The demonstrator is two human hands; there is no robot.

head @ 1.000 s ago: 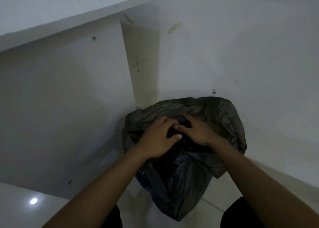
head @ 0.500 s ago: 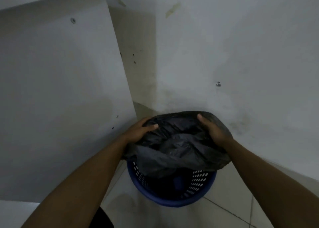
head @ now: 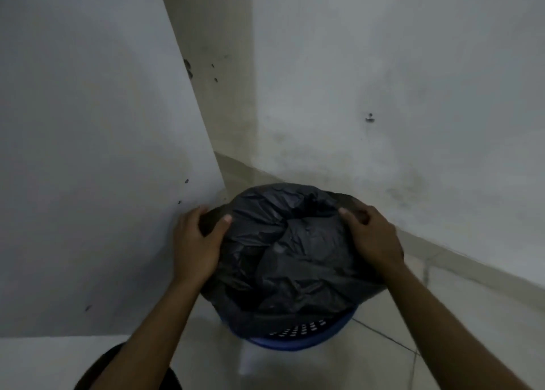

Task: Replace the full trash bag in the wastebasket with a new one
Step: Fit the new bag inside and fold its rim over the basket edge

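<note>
Nearest to me, at 7 o'clock on the bottom edge, a patch of dark cloth (head: 97, 372) shows under my left forearm. Both bare forearms run up from the lower corners toward the middle.

Between them the blue wastebasket (head: 300, 335) stands on the pale tiled floor (head: 383, 366). Only its near wall shows, with rows of small holes through it. The black trash bag (head: 289, 251) sits in the basket and spreads over its mouth. Its crumpled plastic is heaped up and sags over the near rim, so I cannot see what lies inside the bag or the basket.

My left hand (head: 194, 248) holds the bag at its 9 o'clock side, with the thumb on top of the plastic and the fingers curled round the edge on the outside. My right hand (head: 371, 239) holds it at 3 o'clock, fingers bent over the edge. The bag lies between the two hands, gripped at opposite sides, and neither hand touches its middle.

Beyond the left hand, from 9 to 11 o'clock, a white panel (head: 88, 153) stands upright just beside the basket, dotted with a few small dark holes. Farther back, from 12 to 3 o'clock, a scuffed white wall (head: 413, 65) meets the floor, with one small dark mark (head: 369, 118) at 2 o'clock.
</note>
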